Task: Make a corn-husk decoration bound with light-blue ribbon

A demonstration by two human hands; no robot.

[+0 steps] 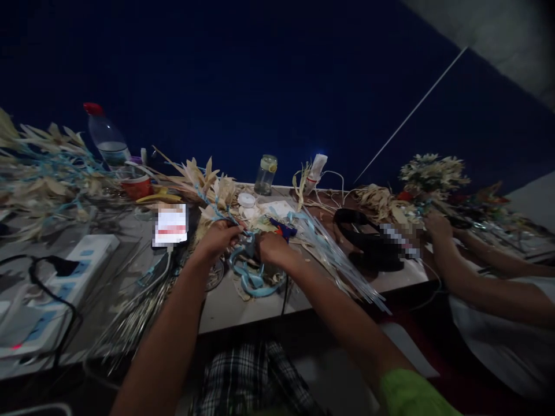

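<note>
My left hand point(217, 238) is closed round the stem of a dried-husk flower spray point(212, 188), whose stem is wrapped in light blue ribbon. Pale petals fan out above that hand, toward the wall. Just to the right, my right hand point(274, 249) has its fingers closed on the light blue ribbon point(251, 280) near the stem's lower end. Loops of the ribbon lie on the table below both hands. A blue and red tool point(284, 227), perhaps a glue gun, lies right behind my right hand. My right fingertips are partly hidden.
Clear thin rods point(347, 263) and a black headband-like object point(368, 240) lie to the right. A phone point(170, 226), wire bundle point(134, 315) and power strip point(71, 286) are at left. A glass jar point(266, 174) and bottle point(106, 136) stand behind. Another person's hands point(437, 228) work at far right.
</note>
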